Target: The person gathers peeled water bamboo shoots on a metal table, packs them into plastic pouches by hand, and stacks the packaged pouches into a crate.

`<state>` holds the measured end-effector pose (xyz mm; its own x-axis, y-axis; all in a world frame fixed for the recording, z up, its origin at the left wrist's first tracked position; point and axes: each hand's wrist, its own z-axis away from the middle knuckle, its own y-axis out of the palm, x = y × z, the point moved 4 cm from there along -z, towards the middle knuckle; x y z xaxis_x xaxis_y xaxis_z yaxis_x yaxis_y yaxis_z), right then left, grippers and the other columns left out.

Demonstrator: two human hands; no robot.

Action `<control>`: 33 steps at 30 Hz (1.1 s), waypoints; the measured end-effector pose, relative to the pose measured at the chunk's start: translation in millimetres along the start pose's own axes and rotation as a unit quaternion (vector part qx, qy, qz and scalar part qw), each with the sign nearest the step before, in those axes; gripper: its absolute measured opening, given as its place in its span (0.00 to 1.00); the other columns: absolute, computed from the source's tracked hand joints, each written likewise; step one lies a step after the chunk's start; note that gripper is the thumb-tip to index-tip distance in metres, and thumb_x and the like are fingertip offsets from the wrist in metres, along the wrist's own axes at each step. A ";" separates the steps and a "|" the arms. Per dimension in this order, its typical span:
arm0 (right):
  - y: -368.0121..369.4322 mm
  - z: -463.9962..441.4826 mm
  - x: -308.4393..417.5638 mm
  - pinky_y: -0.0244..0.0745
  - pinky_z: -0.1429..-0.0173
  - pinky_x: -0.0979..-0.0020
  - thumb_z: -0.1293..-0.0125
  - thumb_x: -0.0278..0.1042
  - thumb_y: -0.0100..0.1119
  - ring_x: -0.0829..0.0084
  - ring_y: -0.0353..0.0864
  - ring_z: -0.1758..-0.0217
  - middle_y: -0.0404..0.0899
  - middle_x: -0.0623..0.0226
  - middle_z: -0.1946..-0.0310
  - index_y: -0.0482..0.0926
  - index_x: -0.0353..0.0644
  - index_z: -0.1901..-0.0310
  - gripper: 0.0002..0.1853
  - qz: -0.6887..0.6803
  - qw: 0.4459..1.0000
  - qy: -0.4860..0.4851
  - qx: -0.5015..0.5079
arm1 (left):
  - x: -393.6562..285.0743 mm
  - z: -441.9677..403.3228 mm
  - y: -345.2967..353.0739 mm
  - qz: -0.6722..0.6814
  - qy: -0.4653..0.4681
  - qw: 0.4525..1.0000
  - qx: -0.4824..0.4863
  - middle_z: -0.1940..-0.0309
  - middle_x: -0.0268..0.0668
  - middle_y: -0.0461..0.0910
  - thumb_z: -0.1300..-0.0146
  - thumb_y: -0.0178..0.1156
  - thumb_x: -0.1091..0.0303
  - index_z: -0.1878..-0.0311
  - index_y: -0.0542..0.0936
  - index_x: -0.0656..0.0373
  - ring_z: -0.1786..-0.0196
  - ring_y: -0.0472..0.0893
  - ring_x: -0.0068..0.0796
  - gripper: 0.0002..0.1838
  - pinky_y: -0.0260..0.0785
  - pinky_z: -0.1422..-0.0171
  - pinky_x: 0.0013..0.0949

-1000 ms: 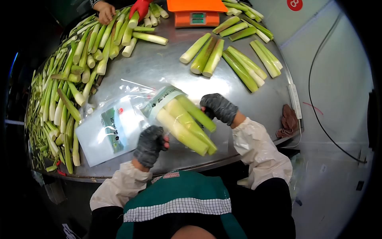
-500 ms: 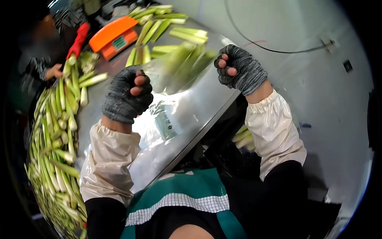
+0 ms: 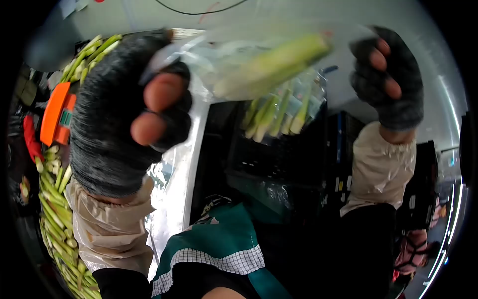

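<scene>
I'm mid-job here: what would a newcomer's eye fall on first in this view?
Probably the large, dark-gloved left hand at upper left, and the blurred clear bag of pale green stalks stretched from it towards the right hand at upper right. Next, likely the bright orange scale near the left edge, with a long heap of green stalks below it. More bagged stalks show just below the raised bag.

- Clear plastic bag (image 3: 239, 52): motion-blurred, held up between the left hand (image 3: 129, 109) and right hand (image 3: 391, 79).
- Thick stalks (image 3: 286, 62): inside it, yellow-green, paler at lower left, slanting up rightward.
</scene>
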<state>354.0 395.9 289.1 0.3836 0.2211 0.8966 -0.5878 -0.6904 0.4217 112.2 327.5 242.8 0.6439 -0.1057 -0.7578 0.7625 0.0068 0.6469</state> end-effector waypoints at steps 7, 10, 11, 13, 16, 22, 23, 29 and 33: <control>-90.7 106.9 -47.7 0.65 0.79 0.80 0.42 0.39 0.43 0.78 0.68 0.85 0.71 0.62 0.76 0.69 0.41 0.74 0.11 -0.042 0.933 -0.003 -0.358 | 140.2 -57.8 14.5 0.027 -0.324 0.936 0.133 0.83 0.34 0.70 0.44 0.49 0.60 0.72 0.69 0.56 0.85 0.66 0.24 0.09 0.59 0.79 0.25; -161.8 155.7 -99.5 0.63 0.79 0.78 0.44 0.40 0.45 0.77 0.66 0.85 0.70 0.63 0.76 0.68 0.43 0.74 0.10 -0.087 0.900 0.020 -0.426 | 231.9 -85.1 3.6 0.094 -0.430 0.890 0.119 0.83 0.36 0.72 0.45 0.49 0.63 0.74 0.69 0.56 0.87 0.67 0.25 0.08 0.59 0.84 0.28; -176.7 169.1 -113.3 0.62 0.79 0.77 0.45 0.40 0.46 0.76 0.65 0.85 0.70 0.64 0.77 0.68 0.43 0.75 0.10 -0.061 0.893 0.014 -0.445 | 261.9 -91.6 -1.0 0.117 -0.468 0.869 0.111 0.83 0.37 0.72 0.47 0.51 0.62 0.75 0.69 0.56 0.87 0.68 0.26 0.09 0.59 0.84 0.27; -196.2 182.9 -134.2 0.62 0.80 0.76 0.46 0.40 0.46 0.76 0.65 0.85 0.70 0.64 0.77 0.67 0.43 0.76 0.10 -0.133 0.865 0.062 -0.480 | 303.6 -105.6 -6.7 0.031 -0.515 0.853 0.077 0.84 0.37 0.72 0.44 0.49 0.64 0.73 0.69 0.58 0.88 0.69 0.27 0.08 0.62 0.87 0.29; -235.7 181.1 -160.8 0.61 0.83 0.76 0.48 0.34 0.44 0.76 0.64 0.87 0.70 0.65 0.82 0.65 0.43 0.80 0.08 -0.178 0.772 0.104 -0.601 | 351.0 -132.4 -12.2 0.035 -0.532 0.846 0.035 0.85 0.36 0.72 0.44 0.48 0.64 0.71 0.69 0.57 0.88 0.69 0.28 0.07 0.62 0.86 0.30; -366.2 146.8 -196.7 0.63 0.83 0.75 0.48 0.28 0.42 0.71 0.65 0.86 0.67 0.65 0.86 0.63 0.43 0.83 0.08 -0.193 0.740 0.048 -0.643 | 334.9 -167.8 -24.9 0.038 -0.460 0.887 -0.011 0.70 0.38 0.75 0.44 0.50 0.64 0.63 0.68 0.59 0.71 0.74 0.31 0.10 0.68 0.70 0.34; -375.3 140.9 -197.1 0.63 0.83 0.74 0.48 0.29 0.44 0.70 0.67 0.85 0.66 0.65 0.86 0.64 0.43 0.83 0.08 -0.172 0.741 -0.010 -0.649 | 322.9 -163.0 -36.3 0.037 -0.459 0.887 -0.022 0.70 0.38 0.75 0.44 0.50 0.64 0.63 0.68 0.59 0.71 0.74 0.31 0.10 0.68 0.70 0.34; -416.6 144.2 -210.7 0.60 0.77 0.73 0.48 0.32 0.46 0.70 0.61 0.81 0.58 0.70 0.86 0.63 0.45 0.80 0.06 -0.111 0.712 0.006 -0.694 | 209.1 -97.6 -124.5 -0.031 -0.240 0.970 0.019 0.67 0.39 0.75 0.42 0.49 0.63 0.60 0.70 0.61 0.66 0.76 0.31 0.12 0.69 0.63 0.29; -460.1 165.6 -228.2 0.63 0.64 0.71 0.43 0.39 0.38 0.71 0.67 0.67 0.69 0.68 0.71 0.67 0.46 0.71 0.09 -0.083 0.906 0.061 -0.410 | 149.4 0.7 -203.6 -0.094 -0.151 0.971 -0.157 0.75 0.37 0.74 0.42 0.50 0.63 0.63 0.71 0.63 0.71 0.76 0.27 0.12 0.69 0.65 0.26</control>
<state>654.9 549.0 -131.9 0.4624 0.3844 0.7990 -0.8804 0.0919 0.4653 53.1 309.6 -2.0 0.4800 -0.4217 -0.7693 0.8769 0.2571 0.4062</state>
